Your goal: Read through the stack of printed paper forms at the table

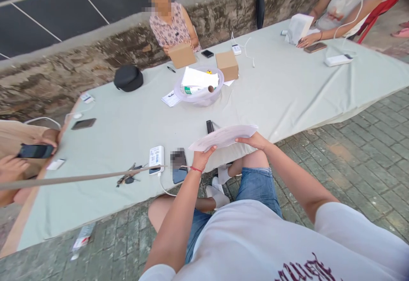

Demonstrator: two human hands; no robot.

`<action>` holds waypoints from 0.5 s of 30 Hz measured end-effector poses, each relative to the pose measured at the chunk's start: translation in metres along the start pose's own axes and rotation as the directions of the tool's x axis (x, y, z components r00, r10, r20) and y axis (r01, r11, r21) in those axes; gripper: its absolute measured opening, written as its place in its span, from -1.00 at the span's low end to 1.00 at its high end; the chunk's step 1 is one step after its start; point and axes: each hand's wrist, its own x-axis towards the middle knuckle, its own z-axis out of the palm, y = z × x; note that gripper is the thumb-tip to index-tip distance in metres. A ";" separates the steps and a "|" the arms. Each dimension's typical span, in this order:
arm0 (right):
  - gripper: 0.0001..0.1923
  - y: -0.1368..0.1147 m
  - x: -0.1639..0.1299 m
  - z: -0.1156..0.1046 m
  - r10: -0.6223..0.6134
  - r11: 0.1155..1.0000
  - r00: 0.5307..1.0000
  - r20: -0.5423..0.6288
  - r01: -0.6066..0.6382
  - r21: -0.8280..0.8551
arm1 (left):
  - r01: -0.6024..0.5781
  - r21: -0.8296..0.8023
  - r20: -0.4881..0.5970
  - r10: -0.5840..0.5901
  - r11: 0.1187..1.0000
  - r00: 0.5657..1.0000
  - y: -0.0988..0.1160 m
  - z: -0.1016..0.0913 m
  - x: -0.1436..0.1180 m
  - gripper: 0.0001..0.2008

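Both my hands hold a white sheet of paper (223,138), bowed and tilted above the table's near edge. My left hand (203,157), with a red string at the wrist, grips its left part with the thumb on top. My right hand (254,140) pinches its right end the same way; the fingers underneath are hidden. Faint marks show on the paper, too small to read. Just beyond it lies a small black object (209,126). A smartphone (179,174) and a white power bank (156,160) with a cable lie beside my left hand.
A clear plastic bowl (204,98) holds papers and a cardboard tube. Near it stand a cardboard box (227,65) and a black case (128,78). Keys (128,175) lie at left. Co-workers sit across, at left and far right. A bottle (82,238) lies on the paving.
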 end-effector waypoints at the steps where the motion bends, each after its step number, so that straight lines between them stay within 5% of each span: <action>1: -0.46 0.002 0.000 0.001 0.008 1.000 1.000 0.007 -0.008 -0.003 | 0.012 0.001 -0.003 -0.012 1.000 1.000 -0.003 0.001 -0.001 -0.38; 11: -0.45 0.011 -0.005 0.005 0.055 0.998 0.997 -0.052 -0.054 0.013 | -0.030 0.045 -0.009 0.031 0.999 0.999 -0.001 0.014 -0.006 -0.37; 15: -0.41 0.005 -0.023 0.005 0.128 0.991 0.990 -0.067 -0.125 0.046 | 0.118 -0.043 0.024 -0.117 0.992 0.993 -0.003 0.013 -0.013 -0.36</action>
